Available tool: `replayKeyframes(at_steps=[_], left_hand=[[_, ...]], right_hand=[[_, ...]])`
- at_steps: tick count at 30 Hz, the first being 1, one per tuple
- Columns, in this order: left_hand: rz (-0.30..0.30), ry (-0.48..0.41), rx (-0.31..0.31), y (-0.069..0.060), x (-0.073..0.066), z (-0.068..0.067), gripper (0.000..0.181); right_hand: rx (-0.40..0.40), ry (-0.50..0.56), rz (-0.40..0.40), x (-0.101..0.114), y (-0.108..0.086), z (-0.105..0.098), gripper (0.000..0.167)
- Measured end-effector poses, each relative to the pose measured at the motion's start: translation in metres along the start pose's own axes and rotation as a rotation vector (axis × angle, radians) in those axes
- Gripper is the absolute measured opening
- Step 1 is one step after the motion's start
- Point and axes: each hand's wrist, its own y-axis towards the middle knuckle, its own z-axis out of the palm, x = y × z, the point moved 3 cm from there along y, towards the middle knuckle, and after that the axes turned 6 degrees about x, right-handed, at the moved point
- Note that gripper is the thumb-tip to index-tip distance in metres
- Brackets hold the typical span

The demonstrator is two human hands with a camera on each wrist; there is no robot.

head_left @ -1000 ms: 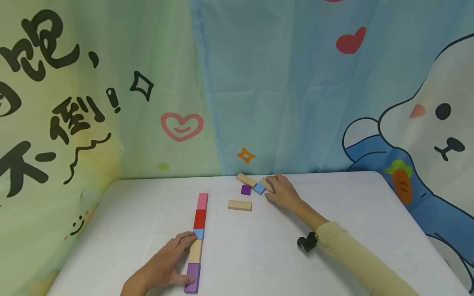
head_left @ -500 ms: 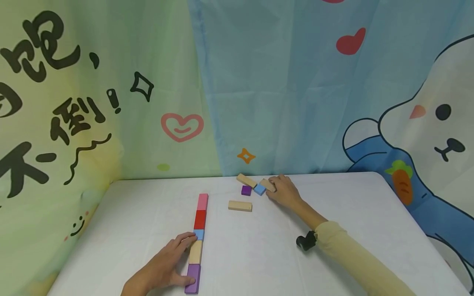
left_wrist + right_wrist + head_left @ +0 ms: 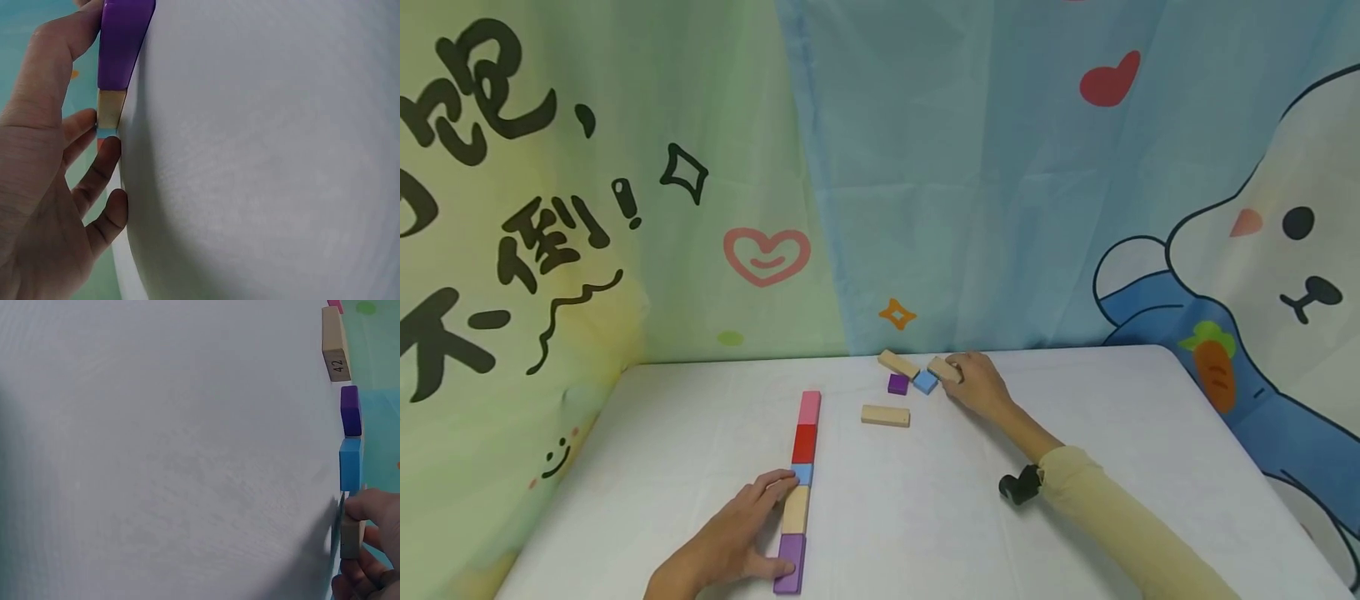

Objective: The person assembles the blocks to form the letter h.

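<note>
At the far side of the table, my right hand (image 3: 977, 387) pinches a plain wooden block (image 3: 351, 540) between thumb and fingers. Just left of it lie a blue block (image 3: 926, 382), a small purple block (image 3: 897, 384) and another plain wooden block (image 3: 898, 363). My left hand (image 3: 726, 533) rests against a straight row of blocks, its fingers spread and only loosely bent. Its thumb touches the long purple block (image 3: 791, 563) at the near end, and a fingertip touches the light blue block (image 3: 802, 473). Between these sits a wooden block (image 3: 795, 510); a red block (image 3: 804, 444) and a pink block (image 3: 809, 407) continue the row away from me.
A single wooden block (image 3: 885, 416), marked 42 in the right wrist view, lies between the row and the far group. White cloth covers the table (image 3: 917, 517). A printed curtain (image 3: 910, 183) hangs along its back edge.
My right hand has shifted slightly to the right with the wooden block, which now stands a little apart from the blue one. My left hand and the row have stayed put.
</note>
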Motion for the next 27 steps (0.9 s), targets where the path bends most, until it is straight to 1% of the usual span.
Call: replayKeyframes(at_steps=[3, 6, 9, 13, 17, 21, 25, 27], left_hand=[[-0.001, -0.005, 0.004, 0.000, 0.000, 0.000, 0.097], [-0.011, -0.009, 0.011, 0.001, 0.000, 0.000, 0.097], [-0.018, -0.012, 0.017, 0.001, 0.000, 0.000, 0.097], [-0.015, -0.008, 0.011, 0.001, -0.001, 0.000, 0.097], [-0.013, -0.002, 0.003, 0.000, -0.001, 0.000, 0.098], [-0.018, -0.011, 0.008, 0.000, -0.001, 0.000, 0.098], [-0.013, -0.014, 0.009, 0.000, -0.001, -0.001, 0.098], [-0.008, -0.010, 0.008, 0.000, -0.001, -0.001, 0.098]], right_hand=[[-0.048, 0.054, -0.002, 0.001, 0.000, -0.004, 0.040], [-0.060, 0.146, -0.018, 0.005, 0.000, -0.005, 0.040], [-0.052, 0.216, -0.070, 0.016, -0.003, -0.004, 0.040], [-0.029, 0.250, -0.177, 0.042, -0.012, 0.003, 0.038], [0.029, 0.273, -0.304, 0.073, -0.029, 0.017, 0.037], [0.128, 0.252, -0.431, 0.101, -0.049, 0.033, 0.034], [0.238, 0.199, -0.471, 0.120, -0.061, 0.050, 0.033], [0.286, 0.169, -0.474, 0.127, -0.065, 0.057, 0.033]])
